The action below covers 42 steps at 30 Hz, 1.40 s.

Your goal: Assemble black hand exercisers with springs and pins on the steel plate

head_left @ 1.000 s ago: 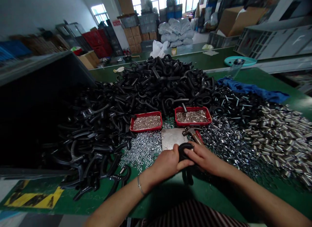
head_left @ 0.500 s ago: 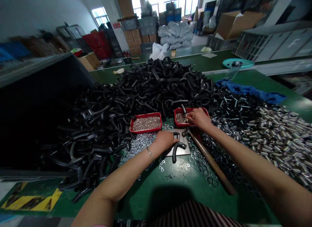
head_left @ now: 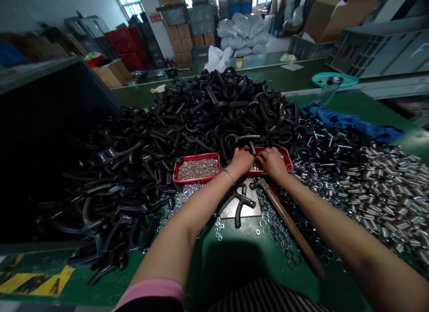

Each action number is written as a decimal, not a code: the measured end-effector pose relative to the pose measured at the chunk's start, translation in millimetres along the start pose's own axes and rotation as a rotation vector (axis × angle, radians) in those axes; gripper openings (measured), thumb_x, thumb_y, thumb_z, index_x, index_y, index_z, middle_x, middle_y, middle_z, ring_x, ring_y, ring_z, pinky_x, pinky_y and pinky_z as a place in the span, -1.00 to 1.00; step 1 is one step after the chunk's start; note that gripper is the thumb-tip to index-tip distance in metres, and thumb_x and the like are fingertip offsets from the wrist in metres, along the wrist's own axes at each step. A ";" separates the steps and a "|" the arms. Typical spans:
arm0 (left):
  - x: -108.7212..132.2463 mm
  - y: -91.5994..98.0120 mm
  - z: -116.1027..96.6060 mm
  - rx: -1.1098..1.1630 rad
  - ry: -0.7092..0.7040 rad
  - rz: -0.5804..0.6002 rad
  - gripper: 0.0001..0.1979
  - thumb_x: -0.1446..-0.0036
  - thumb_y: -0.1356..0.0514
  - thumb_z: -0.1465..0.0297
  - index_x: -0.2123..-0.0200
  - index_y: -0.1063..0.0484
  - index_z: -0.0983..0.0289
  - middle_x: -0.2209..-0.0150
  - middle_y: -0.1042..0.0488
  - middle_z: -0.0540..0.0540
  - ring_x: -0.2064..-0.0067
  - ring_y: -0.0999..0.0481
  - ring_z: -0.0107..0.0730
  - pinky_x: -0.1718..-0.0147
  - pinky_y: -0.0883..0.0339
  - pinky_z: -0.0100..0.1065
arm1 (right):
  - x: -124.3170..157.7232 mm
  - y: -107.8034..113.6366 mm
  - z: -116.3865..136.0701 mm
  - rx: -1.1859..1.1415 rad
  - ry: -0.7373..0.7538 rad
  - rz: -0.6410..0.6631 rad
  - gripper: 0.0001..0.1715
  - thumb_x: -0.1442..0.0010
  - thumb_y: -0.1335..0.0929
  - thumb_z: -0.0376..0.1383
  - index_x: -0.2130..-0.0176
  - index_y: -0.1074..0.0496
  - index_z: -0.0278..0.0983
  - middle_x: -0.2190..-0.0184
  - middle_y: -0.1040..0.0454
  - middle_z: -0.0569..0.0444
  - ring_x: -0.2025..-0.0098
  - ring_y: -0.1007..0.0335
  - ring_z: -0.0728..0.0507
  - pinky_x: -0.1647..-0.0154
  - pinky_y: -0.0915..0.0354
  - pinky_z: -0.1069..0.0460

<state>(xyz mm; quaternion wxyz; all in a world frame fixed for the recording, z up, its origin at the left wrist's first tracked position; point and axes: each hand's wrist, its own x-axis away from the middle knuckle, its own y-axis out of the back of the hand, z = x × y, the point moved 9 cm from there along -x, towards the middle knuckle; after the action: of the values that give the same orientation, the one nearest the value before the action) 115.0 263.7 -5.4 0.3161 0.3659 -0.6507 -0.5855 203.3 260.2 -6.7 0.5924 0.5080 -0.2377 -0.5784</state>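
Note:
My left hand and my right hand meet over the right red tray of small metal pieces, fingers curled down into it. What the fingers hold is too small to make out. A black plastic handle part lies free on a small metal plate just below my wrists. A hammer with a wooden shaft lies beside it, under my right forearm.
A second red tray of small metal pieces sits to the left. A large heap of black handles fills the green table, with washers, steel sleeves, a blue cloth and a dark bin at left.
My left hand left the black handle on the plate and moved up to the right tray beside my right hand. The view tilted slightly.

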 end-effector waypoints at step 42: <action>170.9 0.0 8.9 0.331 0.198 -0.244 -0.79 -0.29 -0.04 0.46 0.30 -0.47 0.32 0.24 -0.46 0.21 0.16 -0.46 -0.18 0.11 -0.36 -0.21 | 72.0 -22.3 94.4 0.256 0.210 0.458 -0.80 -0.35 -0.27 -0.26 0.15 -0.42 -0.33 0.25 -0.60 -0.15 0.20 -0.55 -0.27 0.31 -0.24 0.02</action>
<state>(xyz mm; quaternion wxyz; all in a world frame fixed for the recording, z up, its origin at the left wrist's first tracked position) 16.5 123.8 -9.3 0.2408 0.5444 -0.6546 -0.4660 127.0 166.8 -13.3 0.6599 0.5691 -0.3547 -0.3389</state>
